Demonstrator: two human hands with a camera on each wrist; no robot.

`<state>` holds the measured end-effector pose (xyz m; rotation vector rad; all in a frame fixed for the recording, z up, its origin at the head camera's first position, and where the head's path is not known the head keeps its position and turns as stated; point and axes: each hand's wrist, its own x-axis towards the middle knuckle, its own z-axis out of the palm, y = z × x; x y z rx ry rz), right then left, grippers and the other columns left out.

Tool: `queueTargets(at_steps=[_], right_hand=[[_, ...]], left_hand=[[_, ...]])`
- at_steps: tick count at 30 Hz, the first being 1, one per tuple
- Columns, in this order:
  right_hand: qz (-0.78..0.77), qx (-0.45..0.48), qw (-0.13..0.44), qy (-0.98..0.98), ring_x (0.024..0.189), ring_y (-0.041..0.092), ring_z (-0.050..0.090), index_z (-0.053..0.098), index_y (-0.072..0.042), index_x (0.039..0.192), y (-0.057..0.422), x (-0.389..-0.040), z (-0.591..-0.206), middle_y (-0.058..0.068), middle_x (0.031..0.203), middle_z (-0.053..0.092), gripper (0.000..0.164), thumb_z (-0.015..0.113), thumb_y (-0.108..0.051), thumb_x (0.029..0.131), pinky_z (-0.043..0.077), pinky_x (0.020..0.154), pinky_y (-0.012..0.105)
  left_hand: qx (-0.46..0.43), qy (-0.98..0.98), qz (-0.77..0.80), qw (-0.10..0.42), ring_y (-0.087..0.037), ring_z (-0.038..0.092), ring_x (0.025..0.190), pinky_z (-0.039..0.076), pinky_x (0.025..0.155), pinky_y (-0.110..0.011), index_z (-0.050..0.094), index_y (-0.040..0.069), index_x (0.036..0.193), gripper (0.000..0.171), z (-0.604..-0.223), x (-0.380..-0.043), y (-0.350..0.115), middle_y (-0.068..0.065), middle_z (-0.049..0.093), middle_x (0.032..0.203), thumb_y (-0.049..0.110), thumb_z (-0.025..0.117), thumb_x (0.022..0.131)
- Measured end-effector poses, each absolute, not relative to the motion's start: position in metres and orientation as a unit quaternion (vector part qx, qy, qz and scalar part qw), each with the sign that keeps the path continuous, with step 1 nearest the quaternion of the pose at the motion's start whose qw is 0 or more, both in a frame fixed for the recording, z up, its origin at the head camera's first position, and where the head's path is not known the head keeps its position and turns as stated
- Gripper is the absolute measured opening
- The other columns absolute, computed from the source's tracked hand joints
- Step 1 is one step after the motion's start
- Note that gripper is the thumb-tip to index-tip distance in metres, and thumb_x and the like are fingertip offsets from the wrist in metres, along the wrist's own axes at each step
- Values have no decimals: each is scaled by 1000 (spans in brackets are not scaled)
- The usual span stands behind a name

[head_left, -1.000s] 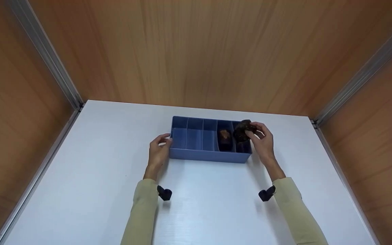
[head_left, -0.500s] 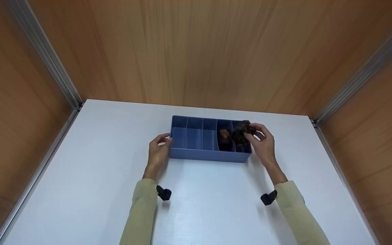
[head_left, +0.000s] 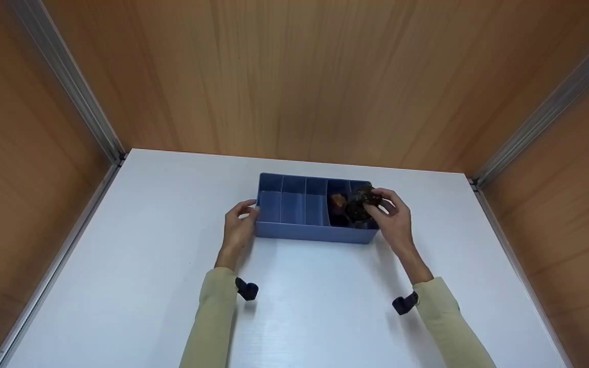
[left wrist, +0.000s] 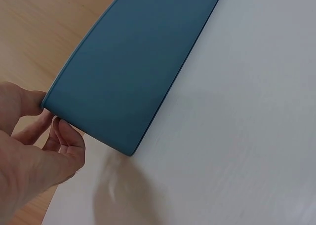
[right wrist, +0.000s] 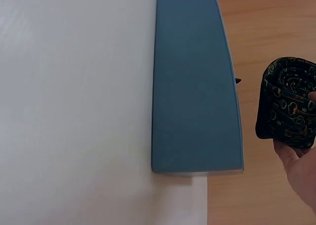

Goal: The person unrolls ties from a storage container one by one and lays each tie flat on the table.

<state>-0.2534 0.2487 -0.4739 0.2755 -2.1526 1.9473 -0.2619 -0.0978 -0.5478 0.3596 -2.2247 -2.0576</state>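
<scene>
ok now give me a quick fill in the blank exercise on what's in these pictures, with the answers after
1. The left hand grips the ____ end of the divided box.
2. In the head view, that box has ____ compartments in a row.
3. The right hand holds a dark patterned cloth over the box's ____ end.
4. The table under the box is ____ in colour.

Missing words: left; five; right; white.
</scene>
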Motion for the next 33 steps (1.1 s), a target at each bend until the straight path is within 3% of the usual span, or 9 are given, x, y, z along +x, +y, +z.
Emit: queueTargets(at_steps=[25, 33], right_hand=[[631, 138, 113, -755, 120, 26, 61, 64, 5, 126, 217, -225, -477, 17, 129, 61, 37, 73, 9, 90, 51, 100, 30], [636, 145, 103, -751, 116, 25, 63, 66, 4, 123, 201, -217, -480, 15, 124, 62, 37, 74, 11, 88, 51, 101, 44]], left_hand=[[120, -724, -677, 59, -25, 55, 108, 47, 78, -25, 67, 2, 129, 30, -549, -264, -102, -14, 61, 116, 13, 65, 101], [119, -731, -670, 50, -25, 55, 111, 47, 81, -25, 66, 3, 131, 31, -548, -263, -102, -16, 60, 120, 14, 63, 103]])
